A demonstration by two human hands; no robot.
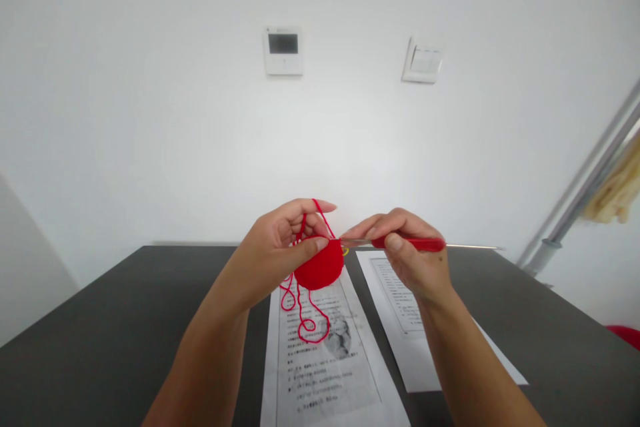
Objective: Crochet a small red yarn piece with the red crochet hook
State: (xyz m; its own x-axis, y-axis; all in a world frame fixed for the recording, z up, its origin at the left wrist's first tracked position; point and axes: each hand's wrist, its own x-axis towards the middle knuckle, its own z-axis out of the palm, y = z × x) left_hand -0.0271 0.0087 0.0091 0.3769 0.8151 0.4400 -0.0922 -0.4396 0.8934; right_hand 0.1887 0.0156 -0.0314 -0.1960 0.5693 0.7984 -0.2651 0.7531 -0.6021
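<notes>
My left hand (287, 237) pinches the upper edge of a rounded red crochet piece (320, 267) between thumb and fingers. Red yarn (314, 340) runs over its raised index finger, and loose loops of it hang below the piece. In my right hand (407, 250) is a crochet hook (410, 243) with a red handle, gripped between thumb and fingers. The hook's metal tip meets the top right edge of the red piece; whether it sits inside a stitch is too small to tell. A small yellow ring (345, 251) shows at that edge, perhaps a stitch marker.
Two printed sheets, a left sheet (320, 387) and a right sheet (425, 367), lie on the dark table (125, 320) under my hands. Behind stands a white wall with a thermostat panel (283, 53) and a switch (424, 61). A metal pole (590, 187) slants at the right.
</notes>
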